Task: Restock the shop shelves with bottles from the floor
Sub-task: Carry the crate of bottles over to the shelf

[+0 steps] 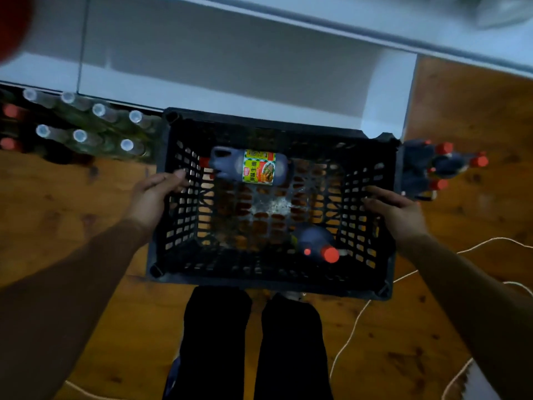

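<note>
— Black plastic lattice crate (pixel 184 215): where does it sit between the person's hands?
— Straight ahead on the wooden floor (pixel 86 298). The left hand (pixel 153 194) grips its left wall, fingers curled over the rim; the right hand (pixel 395 210) is clamped on the right wall the same way.
— And the bottles inside?
— Two. A dark soy-sauce bottle with a yellow and red label (pixel 249 166) lies on its side at the far end, between the hands and beyond them, long axis running left to right, red cap pointing left. A second dark bottle with a red cap (pixel 317 243) stands near the right corner, just inside the right hand, cap up toward the camera.
— Anything outside the crate?
— To the far left, seven clear-capped glass bottles (pixel 86 125) stand in two rows, with two red-capped ones beside them at the frame edge. To the right, a cluster of dark red-capped bottles (pixel 438 166) touches the crate; their number cannot be told.
— The shelf?
— A white shelf unit (pixel 230 67) stands just beyond the crate.
</note>
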### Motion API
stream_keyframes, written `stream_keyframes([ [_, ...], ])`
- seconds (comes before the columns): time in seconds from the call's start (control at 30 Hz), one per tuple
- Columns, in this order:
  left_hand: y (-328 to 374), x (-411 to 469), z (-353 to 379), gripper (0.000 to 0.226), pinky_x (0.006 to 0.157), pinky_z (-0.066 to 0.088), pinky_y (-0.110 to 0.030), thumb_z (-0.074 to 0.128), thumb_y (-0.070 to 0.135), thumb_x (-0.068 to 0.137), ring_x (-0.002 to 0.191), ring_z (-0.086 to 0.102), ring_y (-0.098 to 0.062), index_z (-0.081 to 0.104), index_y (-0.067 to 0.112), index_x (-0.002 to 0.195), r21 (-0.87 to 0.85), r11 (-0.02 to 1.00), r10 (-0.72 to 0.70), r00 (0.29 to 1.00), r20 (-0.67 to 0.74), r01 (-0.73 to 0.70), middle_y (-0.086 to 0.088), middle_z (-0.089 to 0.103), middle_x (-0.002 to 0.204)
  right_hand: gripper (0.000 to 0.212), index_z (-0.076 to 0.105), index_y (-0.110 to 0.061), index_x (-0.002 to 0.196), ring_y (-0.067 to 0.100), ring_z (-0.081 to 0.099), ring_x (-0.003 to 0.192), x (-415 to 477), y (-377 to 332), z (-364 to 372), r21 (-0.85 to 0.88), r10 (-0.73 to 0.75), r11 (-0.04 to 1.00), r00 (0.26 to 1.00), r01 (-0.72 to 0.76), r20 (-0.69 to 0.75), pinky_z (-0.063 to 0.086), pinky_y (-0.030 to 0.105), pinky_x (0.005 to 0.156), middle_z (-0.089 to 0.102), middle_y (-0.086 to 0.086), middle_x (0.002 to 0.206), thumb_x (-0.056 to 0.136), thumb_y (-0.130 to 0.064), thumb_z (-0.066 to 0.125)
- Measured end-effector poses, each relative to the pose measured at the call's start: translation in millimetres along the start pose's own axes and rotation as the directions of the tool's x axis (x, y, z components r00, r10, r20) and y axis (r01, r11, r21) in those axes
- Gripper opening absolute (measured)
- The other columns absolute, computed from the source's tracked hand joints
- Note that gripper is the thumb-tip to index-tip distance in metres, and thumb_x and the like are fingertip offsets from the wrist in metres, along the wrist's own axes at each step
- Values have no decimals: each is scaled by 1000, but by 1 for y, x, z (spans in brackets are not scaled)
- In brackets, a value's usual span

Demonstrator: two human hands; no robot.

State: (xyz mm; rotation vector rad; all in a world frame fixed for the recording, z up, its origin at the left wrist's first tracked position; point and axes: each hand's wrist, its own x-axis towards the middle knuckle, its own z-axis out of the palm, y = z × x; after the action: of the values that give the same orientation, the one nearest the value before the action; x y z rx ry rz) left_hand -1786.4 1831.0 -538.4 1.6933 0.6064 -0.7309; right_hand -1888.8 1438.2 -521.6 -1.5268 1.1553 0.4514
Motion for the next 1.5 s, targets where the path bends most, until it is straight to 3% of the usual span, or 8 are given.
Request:
stream_keyframes([
  [0.37, -11, 60, 26, 36, 73, 43, -30, 58, 37, 93, 91, 57, -17, 69, 28, 60, 24, 997, 78, 995, -55, -76, 1, 64, 86, 35, 61, -13, 127, -9, 64, 59, 61, 7, 16, 24, -20, 999, 999, 21, -49, 49, 8, 50, 64, -8, 91, 92, -6, 60],
  [0.47, -13, 70, 28, 36, 73, 43, -31, 59, 40, 91, 87, 57, -14, 70, 30, 59, 30, 997, 69, 997, -44, -68, -2, 63, 90, 34, 62, -15, 125, -4, 64, 66, 68, 11, 20, 34, -14, 999, 999, 15, -50, 52, 11, 53, 64, -8, 91, 92, -8, 61],
  [0.63, -20, 80, 36, 30, 69, 45, -29, 61, 46, 86, 84, 59, -15, 67, 24, 67, -2, 998, 68, 995, -79, -68, -9, 64, 96, 35, 64, -14, 125, 12, 66, 84, 80, 16, 20, 69, 8, 998, 998, -4, -60, 58, 33, 82, 68, 0, 100, 91, -9, 63],
  [0.8, -27, 88, 40, 42, 72, 45, -33, 58, 59, 78, 85, 59, -18, 68, 19, 76, 7, 999, 42, 996, -82, -42, -8, 64, 94, 30, 64, -17, 121, 4, 63, 73, 88, 22, 21, 83, 7, 997, 997, -1, -72, 55, 14, 60, 66, -5, 91, 92, -8, 60],
  [1.0, -46, 86, 43, 37, 70, 49, -32, 52, 50, 93, 90, 62, -15, 67, 21, 76, 28, 999, 47, 995, -85, -45, -4, 66, 101, 31, 66, -15, 122, 5, 63, 83, 96, 37, 19, 54, 15, 998, 997, -11, -74, 53, 16, 65, 68, -3, 100, 92, -12, 62],
  [1.23, -44, 85, 50, 34, 58, 51, -17, 49, 43, 96, 71, 64, -4, 65, 17, 81, 67, 997, 46, 996, -77, -41, -3, 64, 92, 32, 64, -17, 124, 4, 64, 85, 96, 39, 15, 49, 7, 999, 1000, -6, -28, 51, 14, 60, 68, -5, 100, 93, -12, 61],
  [1.37, -38, 82, 49, 44, 88, 51, -36, 58, 55, 81, 100, 65, -26, 71, 15, 93, 114, 993, 18, 997, -78, -9, -11, 69, 107, 33, 62, -18, 126, 4, 62, 86, 89, 35, 13, 5, 5, 1000, 1000, -5, 20, 52, 14, 61, 65, -5, 101, 93, -14, 60],
  [1.5, -27, 69, 53, 37, 105, 42, -46, 61, 55, 78, 115, 59, -24, 71, 23, 94, 137, 990, -8, 996, -85, 19, -3, 67, 120, 29, 63, -18, 118, 21, 56, 115, 78, 47, 14, -271, -116, 959, 989, 87, -94, 49, 40, 99, 51, 2, 132, 90, -22, 64],
])
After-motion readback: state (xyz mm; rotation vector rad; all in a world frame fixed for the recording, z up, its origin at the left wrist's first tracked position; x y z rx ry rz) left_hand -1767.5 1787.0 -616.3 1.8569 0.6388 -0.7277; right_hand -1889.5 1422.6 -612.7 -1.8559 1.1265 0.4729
